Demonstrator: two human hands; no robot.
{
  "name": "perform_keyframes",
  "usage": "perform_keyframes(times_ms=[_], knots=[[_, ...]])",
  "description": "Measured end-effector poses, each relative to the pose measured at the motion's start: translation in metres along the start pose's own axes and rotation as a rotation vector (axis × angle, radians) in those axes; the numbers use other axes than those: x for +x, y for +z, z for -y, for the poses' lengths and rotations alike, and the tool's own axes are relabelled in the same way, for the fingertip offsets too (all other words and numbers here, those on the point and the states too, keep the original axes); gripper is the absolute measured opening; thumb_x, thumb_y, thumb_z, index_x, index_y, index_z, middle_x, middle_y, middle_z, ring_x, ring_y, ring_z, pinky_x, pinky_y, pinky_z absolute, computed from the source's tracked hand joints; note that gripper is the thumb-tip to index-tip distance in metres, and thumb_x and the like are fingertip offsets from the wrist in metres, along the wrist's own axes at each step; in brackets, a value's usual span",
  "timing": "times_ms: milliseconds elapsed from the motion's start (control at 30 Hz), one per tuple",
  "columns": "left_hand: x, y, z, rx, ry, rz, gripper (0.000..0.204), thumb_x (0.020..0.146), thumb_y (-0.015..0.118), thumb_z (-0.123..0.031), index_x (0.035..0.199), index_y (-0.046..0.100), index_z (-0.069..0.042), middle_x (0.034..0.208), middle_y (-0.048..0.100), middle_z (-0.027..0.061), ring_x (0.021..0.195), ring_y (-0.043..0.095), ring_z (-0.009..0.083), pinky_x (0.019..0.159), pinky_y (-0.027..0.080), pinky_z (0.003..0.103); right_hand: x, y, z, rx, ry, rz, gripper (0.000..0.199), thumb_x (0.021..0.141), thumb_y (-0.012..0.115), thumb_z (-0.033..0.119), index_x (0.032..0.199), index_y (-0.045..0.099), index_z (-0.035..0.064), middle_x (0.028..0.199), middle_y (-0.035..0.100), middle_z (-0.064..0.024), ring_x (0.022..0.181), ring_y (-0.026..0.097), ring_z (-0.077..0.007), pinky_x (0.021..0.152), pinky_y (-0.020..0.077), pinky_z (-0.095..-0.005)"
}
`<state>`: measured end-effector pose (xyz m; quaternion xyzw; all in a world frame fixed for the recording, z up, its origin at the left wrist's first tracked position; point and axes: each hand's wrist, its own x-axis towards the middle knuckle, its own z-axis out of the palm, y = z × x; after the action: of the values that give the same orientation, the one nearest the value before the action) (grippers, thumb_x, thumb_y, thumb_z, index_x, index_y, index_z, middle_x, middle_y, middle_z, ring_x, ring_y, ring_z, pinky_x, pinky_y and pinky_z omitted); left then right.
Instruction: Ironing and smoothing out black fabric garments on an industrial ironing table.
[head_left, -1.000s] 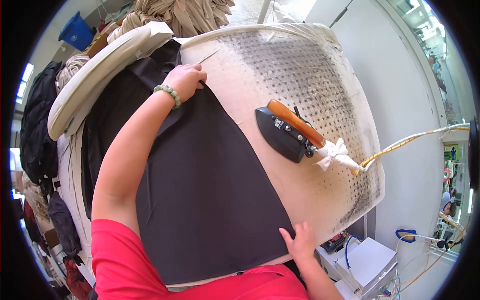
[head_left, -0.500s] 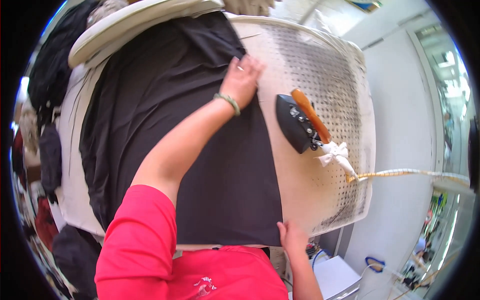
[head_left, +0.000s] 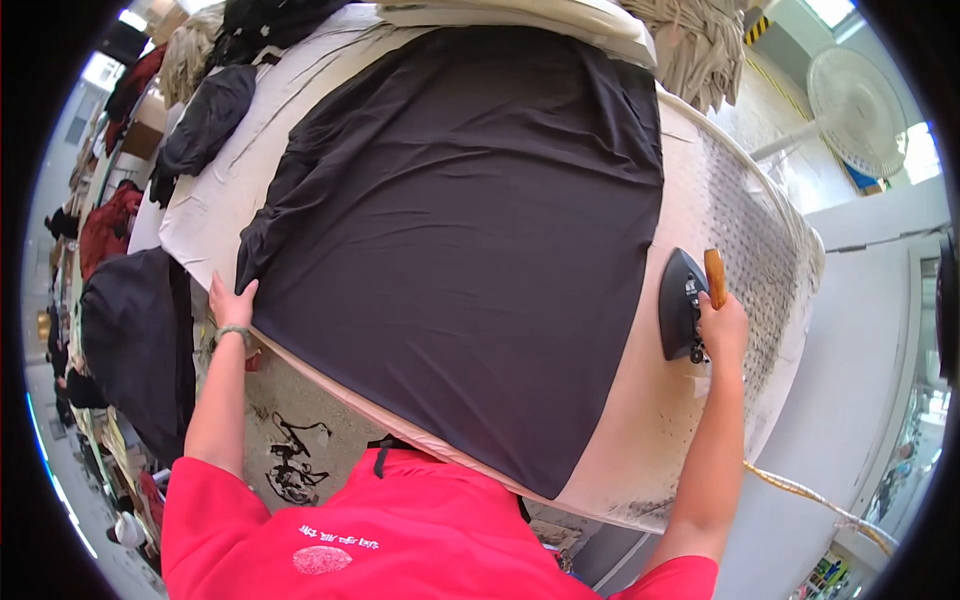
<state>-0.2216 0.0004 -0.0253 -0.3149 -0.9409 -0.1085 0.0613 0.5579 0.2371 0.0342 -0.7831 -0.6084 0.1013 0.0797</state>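
Note:
A wide piece of black cloth (head_left: 470, 250) lies over the pale padded ironing table, with soft creases across its far half and a bunched left edge. At its near left corner is my left hand (head_left: 232, 303), fingers spread and thumb against the cloth's edge. My right hand (head_left: 724, 330) is wrapped round the wooden handle of a dark iron (head_left: 680, 300). The iron stands on the bare padding to the right of the cloth, apart from its edge. Part of the handle is hidden in my fingers.
The ironing table (head_left: 625, 430) has a perforated, scorched area on the right. A padded arm board (head_left: 560, 15) crosses its far edge. From the iron, a wrapped hose (head_left: 820, 508) trails off right. Dark garments (head_left: 140, 340) hang at left, and a white fan (head_left: 856, 110) stands far right.
My left hand has left the cloth's right edge for its near left corner. My right hand has let go of the near right corner and taken the iron's handle. The view has turned left.

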Motion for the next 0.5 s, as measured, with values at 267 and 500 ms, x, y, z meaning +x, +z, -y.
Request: perform_keyframes(times_ms=[267,500], knots=[[0.041,-0.001,0.016,-1.092,-0.382,0.537,0.047,0.093,0.071,-0.024,0.126,0.062,0.008,0.119,0.07,0.0133,0.103,0.067,0.0204,0.093,0.051,0.033,0.006,-0.024,0.12,0.412,0.145,0.242,0.037,0.09,0.076,0.034,0.078,0.059,0.0032,0.052,0.047,0.0012,0.038,0.045,-0.0116,0.038,0.0353,-0.0314],[0.044,-0.104,-0.02,-1.824,-0.3,0.364,0.033,0.102,0.062,-0.02,0.127,0.064,0.003,0.124,0.069,0.0138,0.108,0.068,0.0225,0.097,0.053,0.036,-0.001,0.056,0.307,0.441,0.16,0.503,0.029,0.09,0.075,0.036,0.089,0.06,0.011,0.055,0.041,0.0059,0.041,0.038,-0.0066,0.038,0.0279,-0.0285]])
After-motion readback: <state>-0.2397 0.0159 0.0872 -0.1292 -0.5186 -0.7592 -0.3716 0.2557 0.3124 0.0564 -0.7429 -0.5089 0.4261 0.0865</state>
